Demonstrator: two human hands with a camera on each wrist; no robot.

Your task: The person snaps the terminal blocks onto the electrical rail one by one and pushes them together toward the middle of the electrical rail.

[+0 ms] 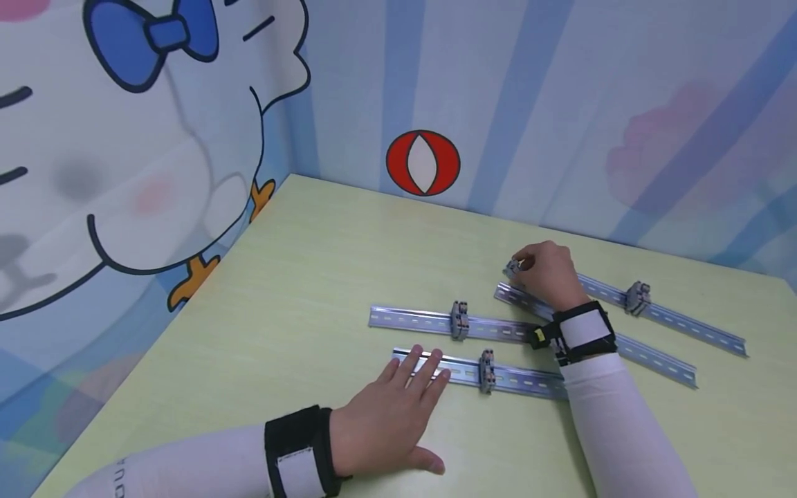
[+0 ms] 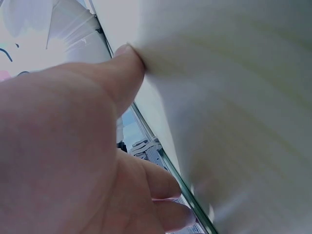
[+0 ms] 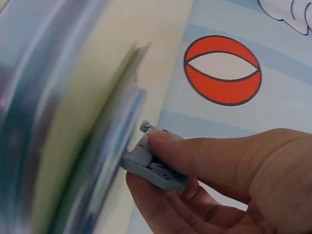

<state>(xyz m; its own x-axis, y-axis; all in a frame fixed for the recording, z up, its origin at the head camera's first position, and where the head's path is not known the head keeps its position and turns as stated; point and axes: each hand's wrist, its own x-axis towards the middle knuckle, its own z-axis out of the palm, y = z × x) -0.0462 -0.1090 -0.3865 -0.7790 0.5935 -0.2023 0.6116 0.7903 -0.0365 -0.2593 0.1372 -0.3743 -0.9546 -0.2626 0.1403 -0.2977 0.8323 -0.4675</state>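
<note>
My right hand [image 1: 551,273] pinches a small grey DIN-rail terminal block [image 3: 156,168] between thumb and fingers. The block is right at the left end of the farthest metal DIN rail [image 1: 691,326], its lower side against the rail in the right wrist view. My left hand [image 1: 389,415] lies with fingers spread and straight, fingertips on the left end of the nearest rail [image 1: 529,382]. That rail carries a grey terminal block [image 1: 487,371] near its middle. Another terminal block [image 1: 638,297] sits on the farthest rail, right of my right hand.
A third rail [image 1: 411,319] with a terminal block [image 1: 459,320] lies behind the nearest one. A further slotted rail [image 1: 660,360] passes under my right wrist. The pale table [image 1: 299,277] meets printed wall panels [image 1: 349,104] at the back and left.
</note>
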